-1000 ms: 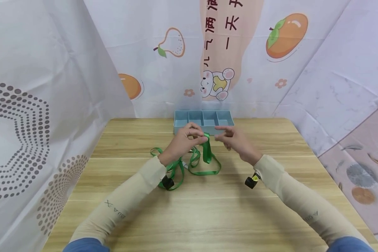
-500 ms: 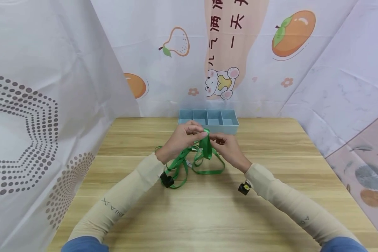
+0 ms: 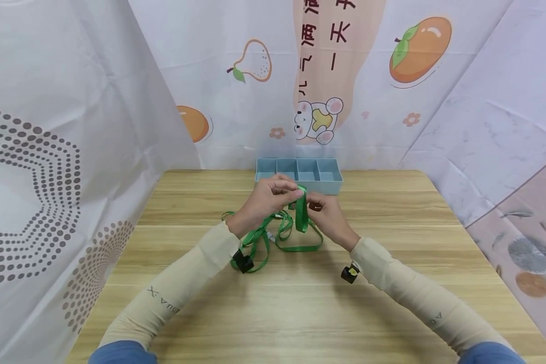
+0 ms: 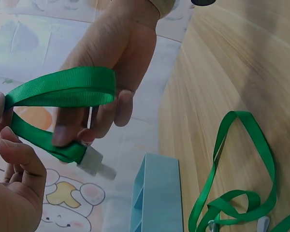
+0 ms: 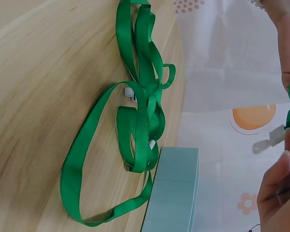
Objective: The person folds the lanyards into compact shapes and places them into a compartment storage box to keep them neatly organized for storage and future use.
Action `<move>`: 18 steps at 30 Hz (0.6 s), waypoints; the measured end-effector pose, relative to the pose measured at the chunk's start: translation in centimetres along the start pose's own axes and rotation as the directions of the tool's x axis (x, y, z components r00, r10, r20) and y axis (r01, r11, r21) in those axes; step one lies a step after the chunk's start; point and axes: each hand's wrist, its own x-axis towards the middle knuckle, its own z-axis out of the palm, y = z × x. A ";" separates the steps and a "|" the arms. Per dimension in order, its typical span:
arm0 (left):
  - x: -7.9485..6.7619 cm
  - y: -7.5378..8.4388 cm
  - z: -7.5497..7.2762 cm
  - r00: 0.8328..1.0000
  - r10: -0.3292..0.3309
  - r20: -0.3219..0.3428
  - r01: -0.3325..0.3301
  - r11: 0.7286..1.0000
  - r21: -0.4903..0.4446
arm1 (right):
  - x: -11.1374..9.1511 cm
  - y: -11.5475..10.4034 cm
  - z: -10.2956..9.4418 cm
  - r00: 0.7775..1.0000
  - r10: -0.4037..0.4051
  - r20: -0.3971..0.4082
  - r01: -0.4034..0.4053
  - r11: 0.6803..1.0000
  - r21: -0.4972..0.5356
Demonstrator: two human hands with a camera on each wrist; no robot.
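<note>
My left hand [image 3: 263, 202] pinches a folded green lanyard [image 3: 302, 215] above the table, and a loop of it hangs below the fingertips. In the left wrist view the held lanyard [image 4: 63, 89] runs from the left fingers to my right hand [image 4: 106, 63]. There the right thumb and fingers pinch the band just beside its white plastic clip [image 4: 91, 160]. The right wrist view shows the same clip [image 5: 270, 139] sticking out by the right fingertips. Beneath the hands, more green lanyards [image 3: 255, 237] with whitish clips lie in a loose tangle, partly hidden by the left hand.
A light blue box [image 3: 320, 187] with several compartments stands at the back of the wooden table [image 3: 291, 313]. Its left part is partly behind the left hand. A printed white cloth [image 3: 200, 60] hangs behind the table.
My right hand, earlier apart with fingers extended, has come left and down to the lanyard and pinches it. The left hand keeps its grip. The head view has shifted slightly.
</note>
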 end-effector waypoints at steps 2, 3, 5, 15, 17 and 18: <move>0.0 0.0 0.1 1.000 0.003 -0.001 -0.003 1.000 -0.002 | 0.0 0.1 0.0 1.000 -0.018 -0.005 0.018 1.000 -0.007; 0.0 0.1 0.1 1.000 0.004 -0.003 -0.005 1.000 -0.008 | 0.0 0.2 0.0 0.999 -0.032 -0.007 0.032 0.999 -0.015; 0.0 0.1 0.2 1.000 0.006 -0.012 -0.007 1.000 -0.018 | -0.1 0.4 0.0 0.998 -0.058 -0.011 0.057 0.998 -0.037; 0.1 0.0 0.6 0.998 0.004 -0.065 -0.015 0.986 -0.168 | -0.7 0.4 0.2 0.995 -0.101 0.020 0.102 0.991 -0.090; 0.2 -0.1 0.6 0.998 0.002 -0.069 -0.013 0.986 -0.167 | -0.7 0.4 0.2 0.995 -0.098 0.026 0.100 0.992 -0.080; 0.2 -0.2 0.6 0.997 0.003 -0.072 -0.014 0.988 -0.157 | -0.8 0.4 0.2 0.995 -0.093 0.031 0.095 0.992 -0.078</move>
